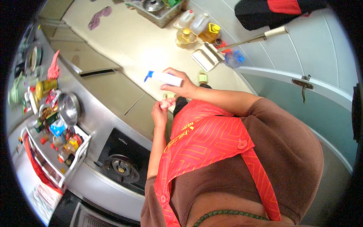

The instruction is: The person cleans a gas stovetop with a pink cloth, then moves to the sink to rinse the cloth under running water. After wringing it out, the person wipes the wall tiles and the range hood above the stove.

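My right hand [181, 85] grips a white plastic bottle [168, 78] with a blue trigger or pump head. The bottle is tipped onto its side, its head pointing left, above the floor. Below it, my left hand [160, 115] holds a crumpled pink cloth [167, 103] between the fingers, close to the red patterned apron [204, 136]. Bottle and cloth are apart. Part of the cloth is hidden in the hand.
Along the left runs a steel counter [96, 113] with a gas stove [120, 167], a metal bowl [69, 108], a white rack [76, 159] of bottles and another pink cloth [54, 69]. Oil jugs [185, 38], a dustpan [206, 56] and a grey crate [161, 18] stand on the floor. A door [300, 99] is at right.
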### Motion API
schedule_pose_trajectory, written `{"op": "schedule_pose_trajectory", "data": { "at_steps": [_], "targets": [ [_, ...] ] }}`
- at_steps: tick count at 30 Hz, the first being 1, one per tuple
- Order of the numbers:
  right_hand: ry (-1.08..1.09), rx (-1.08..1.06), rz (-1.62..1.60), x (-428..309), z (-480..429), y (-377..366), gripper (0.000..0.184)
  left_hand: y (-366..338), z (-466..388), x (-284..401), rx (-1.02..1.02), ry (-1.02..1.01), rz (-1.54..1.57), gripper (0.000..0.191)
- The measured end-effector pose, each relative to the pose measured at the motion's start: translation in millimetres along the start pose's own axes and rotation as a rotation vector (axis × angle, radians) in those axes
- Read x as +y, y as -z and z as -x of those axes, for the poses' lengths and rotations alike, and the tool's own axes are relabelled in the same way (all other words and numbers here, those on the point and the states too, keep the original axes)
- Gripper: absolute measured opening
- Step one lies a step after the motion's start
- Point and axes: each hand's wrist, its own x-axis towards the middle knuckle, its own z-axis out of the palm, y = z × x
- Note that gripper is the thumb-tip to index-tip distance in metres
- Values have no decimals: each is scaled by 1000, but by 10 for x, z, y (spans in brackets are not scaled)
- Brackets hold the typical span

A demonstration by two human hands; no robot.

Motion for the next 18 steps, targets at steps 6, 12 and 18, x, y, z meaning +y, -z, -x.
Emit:
{"op": "schedule_pose_trajectory", "data": {
  "at_steps": [6, 12, 18],
  "targets": [
    [-172, 323, 163, 888, 639, 1268, 33, -819, -353, 795, -257, 94, 103, 20],
    [-381, 562, 177, 1513, 1256, 2296, 40, -1804, -587, 1638, -470, -4, 117, 21],
    [-504, 730, 275, 2034, 1607, 2947, 38, -2518, -737, 1888, -618, -64, -2, 27]
  ]
}}
